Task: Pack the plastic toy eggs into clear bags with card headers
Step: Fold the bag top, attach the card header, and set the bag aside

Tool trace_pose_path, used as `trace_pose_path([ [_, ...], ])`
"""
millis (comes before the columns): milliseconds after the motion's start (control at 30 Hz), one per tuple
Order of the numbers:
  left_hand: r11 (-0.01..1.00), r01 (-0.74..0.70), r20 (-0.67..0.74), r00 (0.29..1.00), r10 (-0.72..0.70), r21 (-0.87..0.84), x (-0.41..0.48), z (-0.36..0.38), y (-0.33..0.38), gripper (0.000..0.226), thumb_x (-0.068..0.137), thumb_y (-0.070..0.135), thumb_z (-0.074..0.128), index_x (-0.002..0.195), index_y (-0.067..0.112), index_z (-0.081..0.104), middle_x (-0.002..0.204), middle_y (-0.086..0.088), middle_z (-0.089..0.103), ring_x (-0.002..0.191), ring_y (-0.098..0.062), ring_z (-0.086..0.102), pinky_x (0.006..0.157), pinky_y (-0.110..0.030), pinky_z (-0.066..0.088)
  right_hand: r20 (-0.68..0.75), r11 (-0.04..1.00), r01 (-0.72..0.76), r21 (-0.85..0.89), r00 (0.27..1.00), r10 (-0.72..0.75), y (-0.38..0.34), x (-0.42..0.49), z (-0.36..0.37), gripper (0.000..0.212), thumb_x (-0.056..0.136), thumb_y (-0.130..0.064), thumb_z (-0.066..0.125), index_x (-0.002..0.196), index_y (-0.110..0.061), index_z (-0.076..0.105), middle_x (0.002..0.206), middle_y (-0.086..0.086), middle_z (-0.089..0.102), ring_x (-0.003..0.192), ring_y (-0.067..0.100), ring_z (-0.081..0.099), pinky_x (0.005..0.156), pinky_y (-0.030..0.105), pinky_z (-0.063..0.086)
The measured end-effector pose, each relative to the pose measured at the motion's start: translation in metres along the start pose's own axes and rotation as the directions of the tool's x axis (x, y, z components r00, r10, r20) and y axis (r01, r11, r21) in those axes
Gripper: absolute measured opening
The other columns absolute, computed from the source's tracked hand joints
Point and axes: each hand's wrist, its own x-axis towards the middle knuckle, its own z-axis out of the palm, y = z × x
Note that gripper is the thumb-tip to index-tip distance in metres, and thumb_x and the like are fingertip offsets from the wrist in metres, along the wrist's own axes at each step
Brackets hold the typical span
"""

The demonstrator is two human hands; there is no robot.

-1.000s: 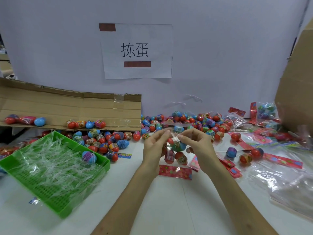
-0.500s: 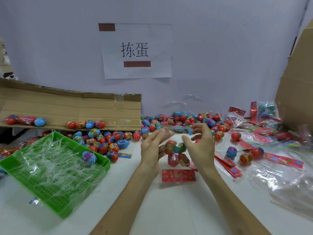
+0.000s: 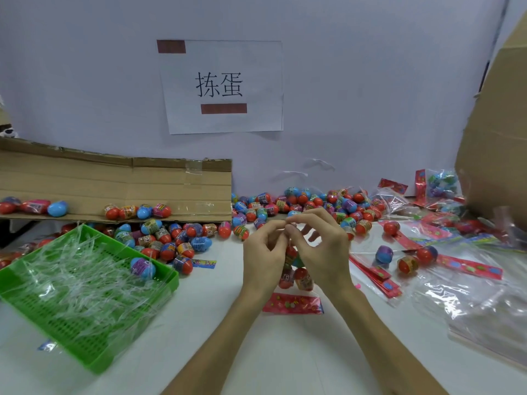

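Left hand (image 3: 263, 253) and right hand (image 3: 323, 249) pinch top of clear bag (image 3: 286, 277), fingertips clamped together; eggs (image 3: 303, 280) inside, red card header (image 3: 292, 304) at near end.

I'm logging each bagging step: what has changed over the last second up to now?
Half a second ago both hands' fingers were spread; now the left hand and right hand have drawn their fingertips together, pinching the top of the clear bag of eggs. Its red card header lies slightly nearer the person. The green tray and loose eggs stayed put.
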Motion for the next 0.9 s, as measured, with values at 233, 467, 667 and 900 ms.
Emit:
trace_pose_path([
  [233,0.986,-0.118,0.024,0.993,0.116,0.12,0.0,-0.001,-0.004,0.025,0.101,0.006,0.062,0.114,0.023,0.074,0.091,0.029,0.069,0.091,0.005,0.069,0.074,-0.009,0.054,0.031,1.0,-0.014,0.015,0.999,0.013,0.0,0.003,-0.007,0.016,0.083,-0.008,0.082,0.096,-0.017,0.08,0.095,-0.011,0.062,0.083,0.003,0.06,0.062,0.011,0.047],
  [467,0.975,-0.156,0.063,0.987,0.148,0.156,0.0,-0.001,-0.004,0.027,0.099,0.002,0.062,0.112,0.021,0.076,0.087,0.034,0.067,0.087,0.008,0.07,0.073,-0.009,0.055,0.038,1.0,0.005,0.015,0.999,-0.006,0.001,0.005,-0.011,0.011,0.086,0.0,0.077,0.088,-0.011,0.077,0.085,-0.011,0.065,0.083,0.006,0.061,0.067,0.012,0.049],
  [667,0.98,-0.147,0.081,0.987,0.136,0.137,-0.001,0.001,-0.001,0.027,0.099,0.0,0.061,0.113,0.018,0.076,0.093,0.027,0.07,0.087,0.004,0.071,0.075,-0.012,0.057,0.037,0.999,-0.032,-0.007,0.999,0.032,-0.001,0.006,-0.013,0.011,0.088,-0.001,0.074,0.085,-0.011,0.071,0.082,-0.009,0.062,0.082,-0.001,0.058,0.07,0.006,0.044],
  [900,0.989,-0.11,0.113,0.989,0.099,0.097,0.001,0.001,0.003,0.019,0.1,0.002,0.063,0.108,0.012,0.076,0.091,0.024,0.07,0.086,0.006,0.071,0.075,-0.01,0.055,0.03,0.985,-0.163,0.062,0.986,0.162,-0.003,0.008,-0.012,0.011,0.09,-0.004,0.073,0.086,-0.014,0.07,0.083,-0.01,0.064,0.084,0.001,0.06,0.072,0.007,0.044],
])
